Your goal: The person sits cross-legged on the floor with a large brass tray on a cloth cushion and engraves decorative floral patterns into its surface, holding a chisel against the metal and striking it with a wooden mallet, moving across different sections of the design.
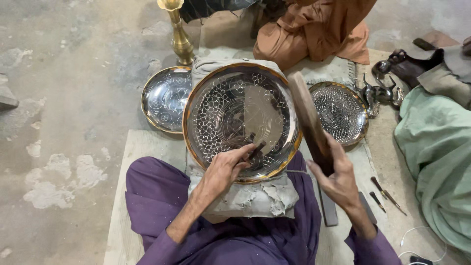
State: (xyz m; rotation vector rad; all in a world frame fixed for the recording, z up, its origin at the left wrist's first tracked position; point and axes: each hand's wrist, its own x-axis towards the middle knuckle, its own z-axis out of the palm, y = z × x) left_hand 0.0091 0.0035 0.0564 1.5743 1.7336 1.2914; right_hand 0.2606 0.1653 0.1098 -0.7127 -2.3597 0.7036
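On a worn concrete floor (73, 73), I sit cross-legged in purple cloth with a large engraved metal plate (243, 120) propped on a grey padded block (255, 198) at my lap. My left hand (223, 172) pinches a small chisel (255, 146) against the plate's lower face; my right hand (338, 179) grips a wooden mallet (309, 120), raised beside the rim. Spare chisels (385, 192) lie at right. Beyond sit two smaller engraved plates (166, 98) (341, 113), both empty, and a brass vase (179, 34).
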